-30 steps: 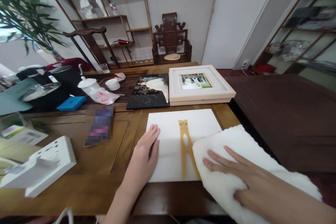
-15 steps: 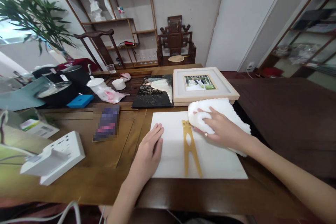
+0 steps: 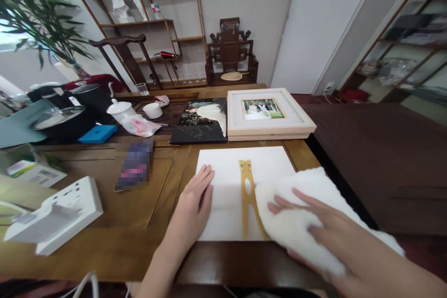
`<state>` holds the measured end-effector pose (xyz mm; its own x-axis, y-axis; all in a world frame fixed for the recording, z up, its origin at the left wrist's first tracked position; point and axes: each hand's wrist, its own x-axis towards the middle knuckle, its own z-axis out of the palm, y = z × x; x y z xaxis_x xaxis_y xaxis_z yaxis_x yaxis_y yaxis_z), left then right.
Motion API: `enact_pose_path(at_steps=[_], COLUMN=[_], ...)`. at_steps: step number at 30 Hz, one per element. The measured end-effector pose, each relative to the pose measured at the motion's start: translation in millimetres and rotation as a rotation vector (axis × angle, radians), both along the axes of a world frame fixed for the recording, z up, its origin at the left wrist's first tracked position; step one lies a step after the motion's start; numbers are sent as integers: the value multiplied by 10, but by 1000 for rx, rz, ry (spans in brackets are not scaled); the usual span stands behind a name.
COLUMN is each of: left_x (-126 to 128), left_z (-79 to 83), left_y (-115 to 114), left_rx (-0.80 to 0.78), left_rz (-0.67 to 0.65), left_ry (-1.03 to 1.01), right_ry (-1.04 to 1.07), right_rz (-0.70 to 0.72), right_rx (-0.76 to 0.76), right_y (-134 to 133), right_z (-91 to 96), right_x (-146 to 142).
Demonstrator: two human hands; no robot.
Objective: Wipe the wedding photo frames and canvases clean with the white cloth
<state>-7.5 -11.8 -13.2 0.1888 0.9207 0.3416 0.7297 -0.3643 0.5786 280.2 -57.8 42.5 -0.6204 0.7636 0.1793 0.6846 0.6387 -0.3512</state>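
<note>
A flat white board (image 3: 223, 167) lies on the wooden table before me. On its face is a gold, two-legged easel stand (image 3: 245, 195) with an oval opening; its right leg is partly covered. My left hand (image 3: 196, 205) rests on the board's left edge, palm down and fingers stretched out. A white fluffy towel (image 3: 293, 195) is bunched under my right hand (image 3: 324, 223), whose fingers press into it. The towel covers the lower right of the board and hangs past its edge.
Behind the board lie a framed photo (image 3: 270, 114) and a black picture panel (image 3: 202, 123). To the left are a purple pixelated item (image 3: 135, 165), a blue box (image 3: 98, 133), a white teapot (image 3: 120, 109) and a white power strip (image 3: 71, 216). A carved chair (image 3: 231, 51) stands beyond.
My right hand has drawn the towel from the board's upper right down toward me, uncovering the upper right part. My left hand keeps its place on the board's left edge.
</note>
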Motion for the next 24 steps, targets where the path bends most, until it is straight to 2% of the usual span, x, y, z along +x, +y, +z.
enact_pose_path(at_steps=[4, 8, 10, 12, 15, 18, 21, 24], left_x=[-2, -4, -2, 0, 0, 0, 3, 8], left_z=[5, 10, 11, 12, 13, 13, 12, 9], left_y=[9, 15, 15, 15, 14, 8, -1, -2], left_rx=[-5, -11, -12, -15, -17, -21, -24, -14], left_rz=[-2, 4, 7, 9, 8, 8, 12, 3], left_ry=[7, 13, 10, 7, 6, 8, 7, 0], right_ry=[-10, 35, 41, 31, 2, -36, -89, -107], right_rz=[-131, -305, -373, -367, -270, -79, 134, 259], right_rx=[4, 5, 48, 71, 71, 99, 126, 84], right_y=[448, 922, 1063, 1097, 930, 579, 204, -59], right_z=[-90, -82, -76, -86, -125, -159, -136, -65], right_x=[-123, -316, -391, -433, -434, -366, -208, 11])
